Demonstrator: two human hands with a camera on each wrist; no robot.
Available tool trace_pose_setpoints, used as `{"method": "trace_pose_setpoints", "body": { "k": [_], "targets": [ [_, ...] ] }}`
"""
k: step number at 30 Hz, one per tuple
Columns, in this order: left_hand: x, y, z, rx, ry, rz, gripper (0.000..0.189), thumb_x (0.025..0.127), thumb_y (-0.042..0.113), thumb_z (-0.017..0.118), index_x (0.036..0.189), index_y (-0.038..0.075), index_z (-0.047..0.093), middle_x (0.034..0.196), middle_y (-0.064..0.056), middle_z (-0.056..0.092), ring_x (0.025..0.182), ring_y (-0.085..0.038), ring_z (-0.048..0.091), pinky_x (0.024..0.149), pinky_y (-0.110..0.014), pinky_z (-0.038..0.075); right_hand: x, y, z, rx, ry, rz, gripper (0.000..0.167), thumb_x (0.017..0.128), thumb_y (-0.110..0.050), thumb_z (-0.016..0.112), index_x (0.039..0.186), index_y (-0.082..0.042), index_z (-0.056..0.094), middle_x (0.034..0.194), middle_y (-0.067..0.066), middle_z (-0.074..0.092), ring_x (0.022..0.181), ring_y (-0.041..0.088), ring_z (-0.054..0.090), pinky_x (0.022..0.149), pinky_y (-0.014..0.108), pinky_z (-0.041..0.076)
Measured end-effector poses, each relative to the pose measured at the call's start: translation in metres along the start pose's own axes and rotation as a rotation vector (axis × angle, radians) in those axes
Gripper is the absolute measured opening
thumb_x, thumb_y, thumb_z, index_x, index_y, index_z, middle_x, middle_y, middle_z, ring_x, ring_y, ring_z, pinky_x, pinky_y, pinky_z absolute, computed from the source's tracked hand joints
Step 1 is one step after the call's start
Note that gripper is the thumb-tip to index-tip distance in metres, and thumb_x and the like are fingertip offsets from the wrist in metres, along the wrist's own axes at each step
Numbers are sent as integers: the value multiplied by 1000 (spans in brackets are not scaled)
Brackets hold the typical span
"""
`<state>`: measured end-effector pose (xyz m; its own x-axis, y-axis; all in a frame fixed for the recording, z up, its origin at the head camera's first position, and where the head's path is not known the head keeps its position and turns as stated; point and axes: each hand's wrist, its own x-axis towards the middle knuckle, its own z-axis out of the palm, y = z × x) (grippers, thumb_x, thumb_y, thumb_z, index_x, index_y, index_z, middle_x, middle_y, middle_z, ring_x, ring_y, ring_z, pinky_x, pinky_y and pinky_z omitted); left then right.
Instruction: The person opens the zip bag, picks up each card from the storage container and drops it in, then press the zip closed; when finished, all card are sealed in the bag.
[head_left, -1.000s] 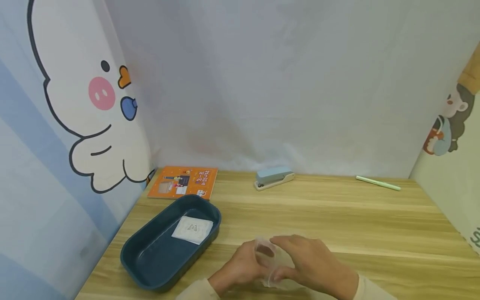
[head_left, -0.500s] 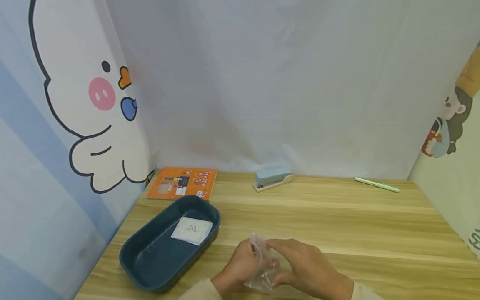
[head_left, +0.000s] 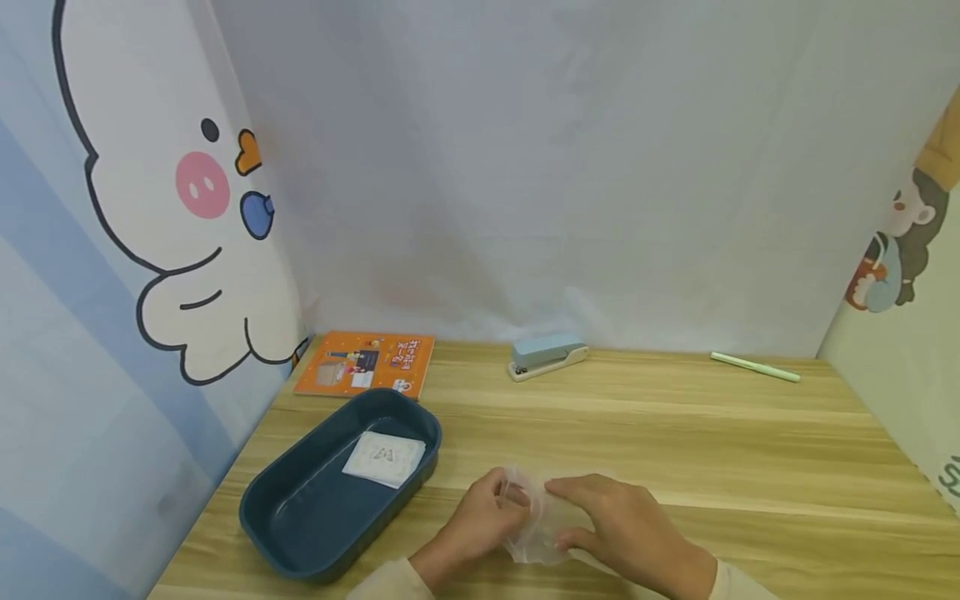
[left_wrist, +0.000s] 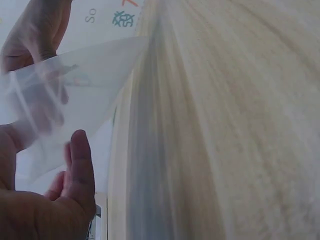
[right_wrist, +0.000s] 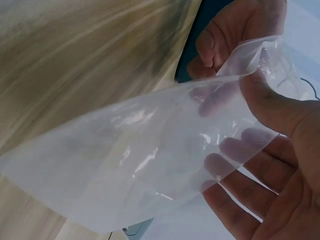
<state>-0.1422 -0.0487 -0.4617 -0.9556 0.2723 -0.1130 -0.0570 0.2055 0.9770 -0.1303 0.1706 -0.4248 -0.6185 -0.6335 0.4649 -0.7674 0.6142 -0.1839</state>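
A clear plastic bag [head_left: 546, 535] is held between both hands, low over the front of the table. My left hand [head_left: 480, 518] grips its left end, and some of its fingers show through the film in the right wrist view. My right hand [head_left: 633, 527] holds the other side, with the thumb [right_wrist: 272, 107] on the near face and the fingers spread behind the film. In the right wrist view the bag [right_wrist: 135, 155] stretches out long and creased, with nothing visible inside. The left wrist view shows the left hand [left_wrist: 50, 200] below the bag's thin sheet [left_wrist: 95, 75].
A dark blue tray [head_left: 300, 533] stands to the left, with a flat white square packet [head_left: 386, 458] in it. Behind lie an orange booklet [head_left: 367, 364], a blue and cream stapler [head_left: 549, 357] and a light green pen [head_left: 754, 367]. Cloth curtains [head_left: 570, 167] border the table.
The bag shifts and changes shape between the hands, its lower edge now higher and farther right than half a second ago. Both hands stay in nearly the same place.
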Motion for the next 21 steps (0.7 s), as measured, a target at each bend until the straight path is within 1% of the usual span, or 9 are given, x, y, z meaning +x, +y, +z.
{"method": "trace_pose_setpoints", "body": {
  "k": [2, 5, 7, 10, 13, 17, 18, 20, 21],
  "targets": [
    [-2, 1, -2, -5, -1, -11, 33, 81, 5, 71, 112, 2, 59, 101, -6, 65, 89, -20, 61, 68, -33, 55, -1, 1, 0, -5, 9, -3, 59, 69, -32, 89, 121, -10, 70, 113, 4, 73, 96, 21, 71, 71, 33, 59],
    [-5, 2, -5, -48, -49, -41, 48, 77, 2, 81, 118, 2, 55, 109, -9, 61, 90, -22, 64, 66, -35, 56, -2, 4, 0, 3, 28, -10, 59, 67, -28, 90, 119, -10, 71, 111, 4, 73, 94, 21, 71, 70, 32, 59],
    [-7, 4, -7, -80, -83, -55, 58, 73, 0, 86, 121, 3, 54, 111, -10, 60, 90, -23, 66, 67, -35, 56, -3, 5, 0, 16, 33, -15, 59, 66, -26, 91, 119, -10, 71, 110, 5, 73, 94, 22, 71, 70, 32, 59],
    [-8, 6, -10, -59, -107, -48, 66, 66, -2, 91, 121, 4, 55, 110, -10, 60, 91, -24, 68, 71, -33, 55, -3, 6, 1, 34, 31, -25, 59, 65, -26, 91, 118, -10, 72, 110, 5, 73, 94, 22, 72, 71, 31, 58],
    [-12, 8, -11, -15, -82, -52, 69, 66, 0, 91, 125, 5, 55, 119, -11, 57, 96, -24, 67, 74, -34, 54, -3, 6, 2, 25, 41, -38, 57, 65, -28, 90, 117, -10, 72, 108, 4, 74, 91, 21, 72, 69, 29, 58],
    [-17, 13, -15, 37, -26, -53, 69, 70, 1, 89, 129, 4, 55, 132, -15, 49, 101, -26, 67, 74, -36, 56, -4, 7, 1, 13, 66, -30, 53, 67, -31, 88, 114, -11, 74, 106, 2, 75, 88, 21, 73, 66, 29, 58],
    [-18, 14, -17, 52, -15, -46, 67, 70, -1, 88, 128, 4, 55, 132, -16, 50, 100, -26, 67, 73, -35, 56, -4, 7, 1, 8, 75, -30, 51, 67, -31, 88, 113, -12, 74, 105, 2, 75, 88, 20, 73, 66, 29, 58],
    [-19, 17, -18, 94, 2, -37, 63, 68, -5, 86, 124, 3, 57, 128, -15, 53, 95, -25, 67, 71, -35, 55, -3, 8, 1, 4, 85, -16, 48, 69, -30, 88, 112, -14, 75, 104, -1, 75, 88, 18, 73, 66, 29, 58],
    [-20, 17, -18, 98, 4, -31, 60, 67, -7, 85, 120, 3, 58, 123, -13, 55, 93, -25, 67, 70, -35, 55, -2, 8, 1, 3, 90, -16, 47, 69, -29, 89, 111, -15, 75, 103, -2, 75, 88, 17, 73, 66, 28, 58]
  ]
}}
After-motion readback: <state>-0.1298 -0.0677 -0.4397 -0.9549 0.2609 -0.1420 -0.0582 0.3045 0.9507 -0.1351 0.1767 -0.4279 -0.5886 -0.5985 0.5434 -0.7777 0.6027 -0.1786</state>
